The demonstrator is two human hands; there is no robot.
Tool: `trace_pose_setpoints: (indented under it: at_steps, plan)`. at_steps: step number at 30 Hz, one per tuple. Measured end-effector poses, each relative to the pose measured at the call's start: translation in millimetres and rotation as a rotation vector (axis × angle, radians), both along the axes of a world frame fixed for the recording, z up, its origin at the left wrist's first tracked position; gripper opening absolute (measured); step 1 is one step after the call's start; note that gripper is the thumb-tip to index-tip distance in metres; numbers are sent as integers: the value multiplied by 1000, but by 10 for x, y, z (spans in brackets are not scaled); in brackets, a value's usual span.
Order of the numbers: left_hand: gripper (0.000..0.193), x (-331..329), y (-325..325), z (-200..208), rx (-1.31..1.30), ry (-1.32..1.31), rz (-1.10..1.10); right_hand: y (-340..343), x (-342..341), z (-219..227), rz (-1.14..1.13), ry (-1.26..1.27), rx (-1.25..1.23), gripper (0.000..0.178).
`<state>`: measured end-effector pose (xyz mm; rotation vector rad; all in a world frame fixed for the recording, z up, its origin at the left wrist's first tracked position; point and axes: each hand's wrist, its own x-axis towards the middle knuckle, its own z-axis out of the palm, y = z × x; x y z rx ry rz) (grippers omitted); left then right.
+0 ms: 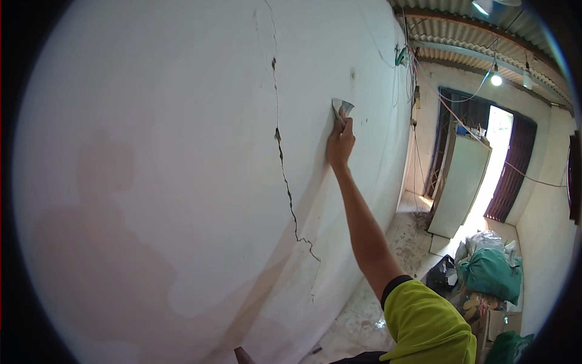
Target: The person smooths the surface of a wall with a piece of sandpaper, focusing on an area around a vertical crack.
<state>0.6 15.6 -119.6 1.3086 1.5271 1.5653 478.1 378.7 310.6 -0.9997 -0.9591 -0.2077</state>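
My right hand (341, 144) is raised at arm's length against a white wall (200, 158). Its fingers are closed round the handle of a scraper (344, 105) with a flared metal blade, whose wide edge points up and lies close to or on the wall. Left of the hand, a long dark crack (287, 182) runs jaggedly down the plaster, with wider chipped gaps along it. A small dark mark (353, 74) shows on the wall above the blade. My left hand is out of view. At the lower edge, the tip of a brown object (244, 355) pokes in; its kind is unclear.
Loose cables (405, 57) hang at the wall's far end. A tall pale cabinet (461, 185) stands by a bright doorway (498, 130). Green bags (492, 272), a black bag (442, 274) and a cardboard box (503, 324) lie on the right. A lit bulb (496, 79) hangs overhead.
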Motion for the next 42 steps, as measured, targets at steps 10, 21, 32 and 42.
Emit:
trace_pose_setpoints:
  at_steps: [10, 21, 32, 42]
  plan:
    - [13, 348, 72, 252, -98, -193, 42, -194, -470, -886, -30, -1104, 467, 32]
    - [11, 246, 64, -85, -1, -261, 75, -705, -1431, -1358, -119, -479, 58, 50]
    - [7, 284, -94, 212, -50, -585, -25, -177, -501, -1485, -222, 144, 53, 13]
    - [39, 567, 180, 669, 138, -990, -318, -1902, -1609, -1988, 1360, 826, -130, 24]
